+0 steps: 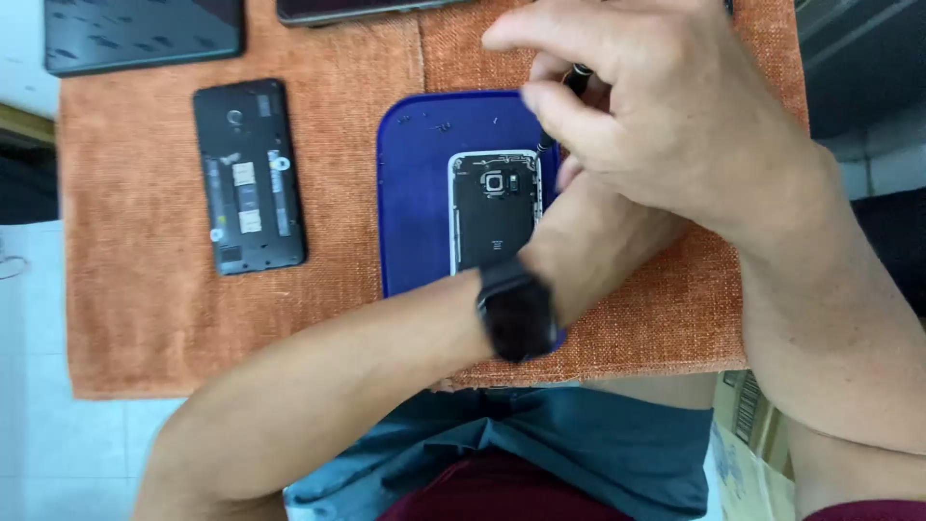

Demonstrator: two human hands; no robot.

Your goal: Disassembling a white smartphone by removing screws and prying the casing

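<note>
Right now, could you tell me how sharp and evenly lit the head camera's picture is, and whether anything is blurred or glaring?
In the head view, light is soft and even, with faint shadows; the opened phone on the blue mat reads fairly sharp; the right hand, holding a dark tool, looks slightly soft; the left hand is mostly hidden beneath it; mild sheen on the dark device at top left.

Pale labels point(244, 198) inside left black phone point(249, 178)

One head-worn camera looks steeply down, close over the orange cloth point(145, 289) and both forearms.
</note>
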